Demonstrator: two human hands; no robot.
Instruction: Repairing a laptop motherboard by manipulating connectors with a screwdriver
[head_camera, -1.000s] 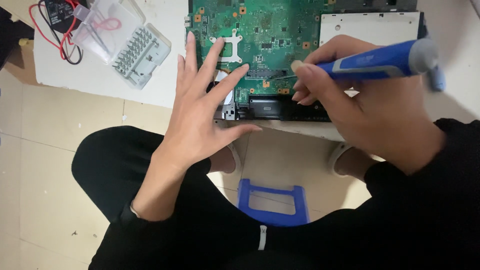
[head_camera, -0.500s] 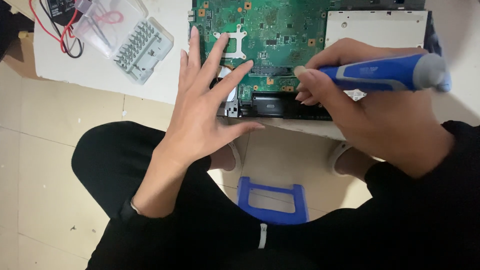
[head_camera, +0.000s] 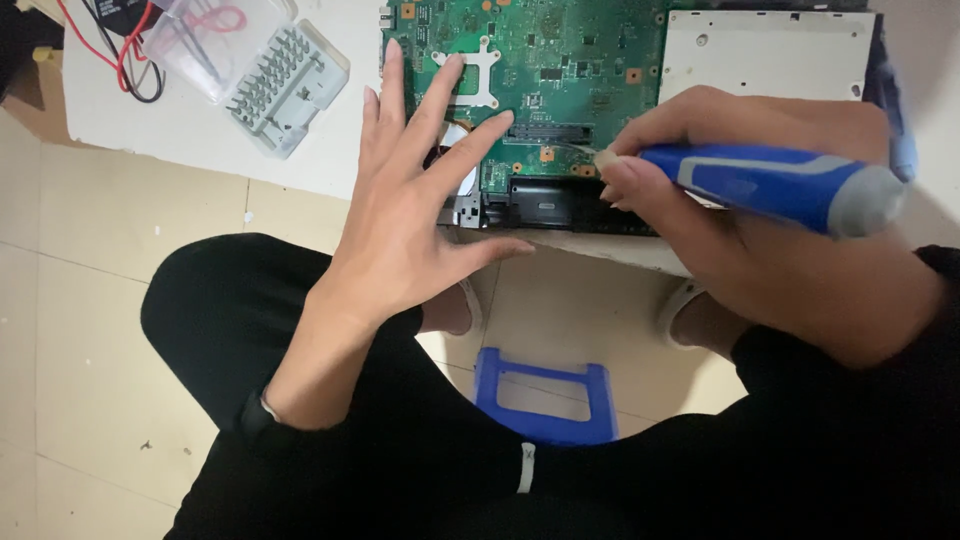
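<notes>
Comparing this with a second ago, hardly anything changes, honestly. The left hand (head_camera: 405, 225) stays spread flat with released fingers (head_camera: 440, 100) pressing down on the green circuit board (head_camera: 560, 60), thumb out along the front edge of the black case (head_camera: 545, 205). The right hand (head_camera: 760, 240) stays clenched around the blue screwdriver (head_camera: 775, 185), its tip end buried behind the fingertips right at the near edge of the board, so I can't tell what exactly it's biting into.

The only real difference is that the view drifts a bit: the board and the clear bit holder (head_camera: 285, 85) sit slightly lower and further right in the frame than before, and the red wires (head_camera: 125, 45) show more. The hands themselves hold the same pose. My read is that the driver is just being worked in one spot while the other hand pins everything to the white surface (head_camera: 200, 150). The blue stool (head_camera: 545, 395) sits below, between the knees.
</notes>
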